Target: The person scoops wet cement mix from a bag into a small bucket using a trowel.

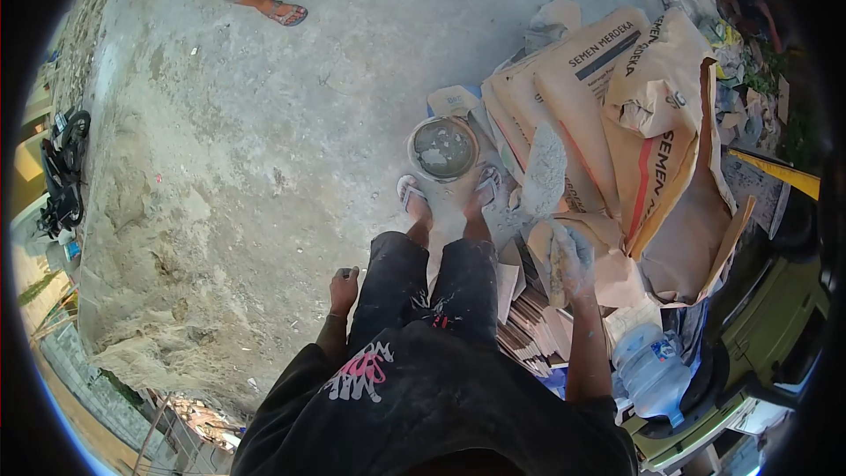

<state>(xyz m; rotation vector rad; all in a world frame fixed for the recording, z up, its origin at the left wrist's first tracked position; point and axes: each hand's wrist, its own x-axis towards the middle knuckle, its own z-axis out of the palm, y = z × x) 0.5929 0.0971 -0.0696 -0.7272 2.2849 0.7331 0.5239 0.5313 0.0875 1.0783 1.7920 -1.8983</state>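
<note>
My right hand [576, 257], dusted with grey, is closed round the handle of a trowel [545, 169]. The trowel's broad blade is coated in grey cement and points away from me, over the paper cement bags. A bucket [443, 149] of wet grey mix stands on the ground just beyond my feet, to the left of the blade. My left hand [345, 290] hangs beside my left thigh, its fingers curled in with no object showing. It touches nothing that I can see.
Cement bags [573, 88] are piled at right, one torn open [683, 238]. Stacked tiles [533, 322] and a clear water jug [652, 375] lie near my right arm, with a green vehicle [775, 317] beyond. Another person's feet [286, 13] stand at far left; a motorcycle [63, 167] is at left.
</note>
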